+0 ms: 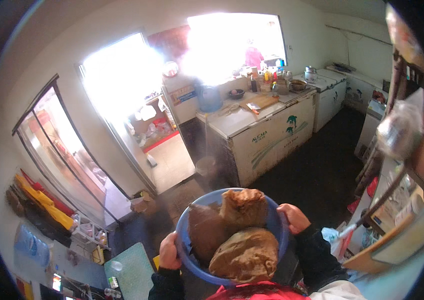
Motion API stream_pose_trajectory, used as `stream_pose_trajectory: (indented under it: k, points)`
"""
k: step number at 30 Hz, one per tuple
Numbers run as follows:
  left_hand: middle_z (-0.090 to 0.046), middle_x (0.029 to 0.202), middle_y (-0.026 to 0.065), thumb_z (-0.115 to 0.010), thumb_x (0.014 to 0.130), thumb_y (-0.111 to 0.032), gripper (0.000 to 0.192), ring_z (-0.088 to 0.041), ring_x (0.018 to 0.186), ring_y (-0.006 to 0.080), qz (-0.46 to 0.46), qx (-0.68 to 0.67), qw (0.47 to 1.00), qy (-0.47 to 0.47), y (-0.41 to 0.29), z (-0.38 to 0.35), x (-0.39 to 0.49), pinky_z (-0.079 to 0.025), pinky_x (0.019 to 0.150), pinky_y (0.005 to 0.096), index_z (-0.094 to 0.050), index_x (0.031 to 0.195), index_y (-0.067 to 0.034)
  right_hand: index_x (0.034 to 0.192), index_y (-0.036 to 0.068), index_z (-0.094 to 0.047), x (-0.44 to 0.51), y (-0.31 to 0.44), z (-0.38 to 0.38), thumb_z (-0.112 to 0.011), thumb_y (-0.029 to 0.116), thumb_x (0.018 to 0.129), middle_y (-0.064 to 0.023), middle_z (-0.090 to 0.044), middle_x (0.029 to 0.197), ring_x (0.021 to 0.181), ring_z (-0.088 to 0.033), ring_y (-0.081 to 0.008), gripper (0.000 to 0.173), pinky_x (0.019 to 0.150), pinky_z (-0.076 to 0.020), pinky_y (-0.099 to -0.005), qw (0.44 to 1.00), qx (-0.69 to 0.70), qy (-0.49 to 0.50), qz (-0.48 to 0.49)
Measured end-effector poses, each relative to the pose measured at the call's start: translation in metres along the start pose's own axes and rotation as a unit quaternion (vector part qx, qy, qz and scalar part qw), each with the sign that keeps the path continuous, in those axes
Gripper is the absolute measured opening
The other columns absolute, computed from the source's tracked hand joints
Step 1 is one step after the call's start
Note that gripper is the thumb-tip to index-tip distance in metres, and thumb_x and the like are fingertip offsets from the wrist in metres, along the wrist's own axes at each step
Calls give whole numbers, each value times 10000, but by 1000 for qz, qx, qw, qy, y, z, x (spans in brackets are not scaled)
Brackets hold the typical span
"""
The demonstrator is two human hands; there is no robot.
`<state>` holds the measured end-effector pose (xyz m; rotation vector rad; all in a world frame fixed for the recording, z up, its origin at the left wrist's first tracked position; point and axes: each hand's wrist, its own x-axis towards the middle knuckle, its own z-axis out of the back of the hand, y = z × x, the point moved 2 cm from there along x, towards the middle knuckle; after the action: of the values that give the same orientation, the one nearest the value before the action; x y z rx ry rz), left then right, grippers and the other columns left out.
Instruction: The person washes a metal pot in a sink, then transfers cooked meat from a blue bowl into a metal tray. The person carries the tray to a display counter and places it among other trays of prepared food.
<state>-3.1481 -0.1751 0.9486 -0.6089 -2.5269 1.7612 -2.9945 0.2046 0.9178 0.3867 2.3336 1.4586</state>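
A round blue plastic basin is held in front of my body, just above a red garment at the bottom of the view. My left hand grips its left rim, and my right hand grips the rim on the opposite side. Inside lie several large brown lumps, perhaps meat or filled bags; I cannot tell which. One wrinkled lump is nearest to me, a tall one stands behind it, and a darker one leans at the left.
A white chest freezer ahead carries a cleaver, a wooden cutting board and bottles. Left of it is an open doorway. A green-topped table stands at lower left, cluttered shelving at right. A person is beyond the window.
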Motion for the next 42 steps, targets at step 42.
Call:
stream_pose_trajectory:
  k: [42]
  points:
    - [-517, 655, -33, -531, 959, -258, 243, -506, 558, 102, 145, 126, 907, 374, 188, -1026, 732, -428, 544, 273, -551, 753, -131, 863, 67, -640, 536, 456, 691, -565, 228, 924, -17, -594, 813, 754, -558, -113, 188, 691, -450, -289, 908, 15, -382, 172]
